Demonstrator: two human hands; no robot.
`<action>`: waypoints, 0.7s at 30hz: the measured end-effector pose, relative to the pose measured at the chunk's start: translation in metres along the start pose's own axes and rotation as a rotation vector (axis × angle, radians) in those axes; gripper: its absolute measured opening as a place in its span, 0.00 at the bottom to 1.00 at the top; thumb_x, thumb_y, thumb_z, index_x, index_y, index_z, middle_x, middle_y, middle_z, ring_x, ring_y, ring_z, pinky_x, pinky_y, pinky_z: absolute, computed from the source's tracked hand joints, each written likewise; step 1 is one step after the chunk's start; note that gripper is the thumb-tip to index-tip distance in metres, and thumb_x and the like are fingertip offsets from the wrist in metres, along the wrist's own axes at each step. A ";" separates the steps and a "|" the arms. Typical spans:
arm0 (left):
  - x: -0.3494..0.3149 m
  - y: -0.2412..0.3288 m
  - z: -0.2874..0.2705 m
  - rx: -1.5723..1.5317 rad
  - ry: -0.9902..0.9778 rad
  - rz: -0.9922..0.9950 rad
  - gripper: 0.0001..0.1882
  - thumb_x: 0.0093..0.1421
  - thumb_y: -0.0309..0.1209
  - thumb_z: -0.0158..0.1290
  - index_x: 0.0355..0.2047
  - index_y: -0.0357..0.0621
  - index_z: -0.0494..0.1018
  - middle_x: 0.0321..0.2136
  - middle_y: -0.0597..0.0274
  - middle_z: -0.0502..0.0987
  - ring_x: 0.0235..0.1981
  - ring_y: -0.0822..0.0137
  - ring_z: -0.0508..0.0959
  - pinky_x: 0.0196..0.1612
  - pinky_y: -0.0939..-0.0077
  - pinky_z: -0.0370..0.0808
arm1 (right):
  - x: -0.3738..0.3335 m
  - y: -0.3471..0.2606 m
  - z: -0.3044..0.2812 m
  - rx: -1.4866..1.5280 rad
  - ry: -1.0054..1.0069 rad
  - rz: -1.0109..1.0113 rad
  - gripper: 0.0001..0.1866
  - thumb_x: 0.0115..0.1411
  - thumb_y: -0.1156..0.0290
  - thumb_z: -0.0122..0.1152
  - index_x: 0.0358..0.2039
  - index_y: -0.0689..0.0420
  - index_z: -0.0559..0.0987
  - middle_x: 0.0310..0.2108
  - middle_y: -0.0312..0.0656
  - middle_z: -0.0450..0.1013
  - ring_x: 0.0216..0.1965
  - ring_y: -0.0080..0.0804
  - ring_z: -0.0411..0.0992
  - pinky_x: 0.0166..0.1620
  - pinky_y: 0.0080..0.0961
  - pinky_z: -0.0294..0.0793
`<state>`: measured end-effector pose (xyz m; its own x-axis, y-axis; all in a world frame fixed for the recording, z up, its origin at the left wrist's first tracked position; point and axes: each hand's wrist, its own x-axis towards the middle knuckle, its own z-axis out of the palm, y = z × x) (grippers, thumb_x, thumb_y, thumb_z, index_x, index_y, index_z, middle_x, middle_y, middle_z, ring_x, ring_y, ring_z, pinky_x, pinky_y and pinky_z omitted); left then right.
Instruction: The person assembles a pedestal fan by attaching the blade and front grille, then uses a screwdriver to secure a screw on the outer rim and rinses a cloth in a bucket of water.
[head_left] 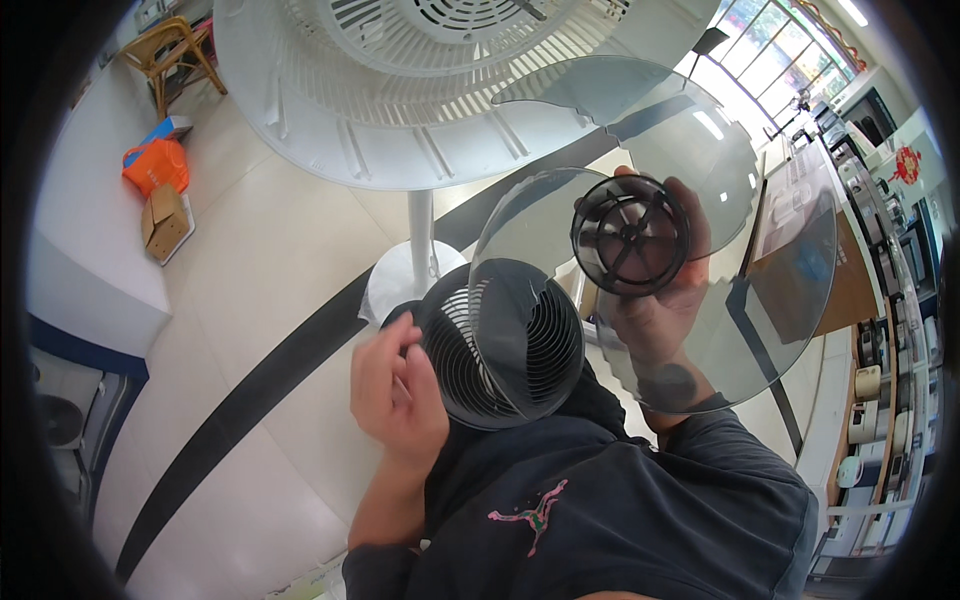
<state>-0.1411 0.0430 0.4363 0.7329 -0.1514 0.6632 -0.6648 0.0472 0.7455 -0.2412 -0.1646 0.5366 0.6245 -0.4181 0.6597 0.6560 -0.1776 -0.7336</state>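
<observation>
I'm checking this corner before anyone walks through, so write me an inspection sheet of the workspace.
Surface: pale tiled floor with a dark band.
Job's things: clear fan blade with a dark hub; black round grille by the person's body; white fan housing on a white stand.
Clutter: orange bag and cardboard box at left.
Left hand: at the grille's rim, fingers curled; contact unclear.
Right hand: holds the blade around its hub.
Cables: nothing seen.
Surroundings: wooden chair upper left; appliance shelves right; barred window upper right.
</observation>
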 end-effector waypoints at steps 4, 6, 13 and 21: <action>0.013 -0.028 0.018 0.124 -0.109 -0.246 0.16 0.60 0.17 0.57 0.48 0.35 0.80 0.36 0.58 0.82 0.24 0.73 0.72 0.25 0.78 0.68 | 0.011 -0.009 0.001 -0.075 0.066 0.036 0.58 0.53 0.56 0.82 0.72 0.62 0.53 0.66 0.56 0.63 0.60 0.46 0.72 0.62 0.43 0.76; 0.016 -0.042 0.024 0.126 -0.077 -0.223 0.14 0.60 0.18 0.58 0.47 0.37 0.81 0.36 0.58 0.81 0.24 0.73 0.72 0.26 0.79 0.67 | 0.017 -0.011 0.003 -0.078 0.089 0.031 0.57 0.53 0.57 0.82 0.72 0.62 0.53 0.65 0.55 0.64 0.60 0.46 0.72 0.61 0.43 0.76; 0.030 -0.064 0.030 0.075 -0.088 -0.252 0.11 0.63 0.21 0.56 0.45 0.37 0.81 0.35 0.58 0.82 0.22 0.67 0.74 0.26 0.76 0.71 | 0.034 -0.009 0.009 -0.213 0.046 -0.045 0.46 0.62 0.56 0.72 0.71 0.62 0.58 0.63 0.56 0.67 0.64 0.45 0.69 0.63 0.39 0.74; 0.025 -0.101 0.049 0.578 -0.741 -0.228 0.20 0.67 0.45 0.57 0.52 0.45 0.79 0.37 0.57 0.81 0.35 0.49 0.83 0.37 0.56 0.79 | 0.048 -0.003 0.003 -0.099 0.028 0.025 0.42 0.66 0.53 0.65 0.71 0.61 0.59 0.64 0.57 0.67 0.58 0.48 0.73 0.53 0.40 0.79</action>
<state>-0.0626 -0.0139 0.3741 0.7077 -0.6905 0.1491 -0.6315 -0.5237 0.5718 -0.2120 -0.1812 0.5708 0.6270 -0.4483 0.6371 0.5945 -0.2531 -0.7632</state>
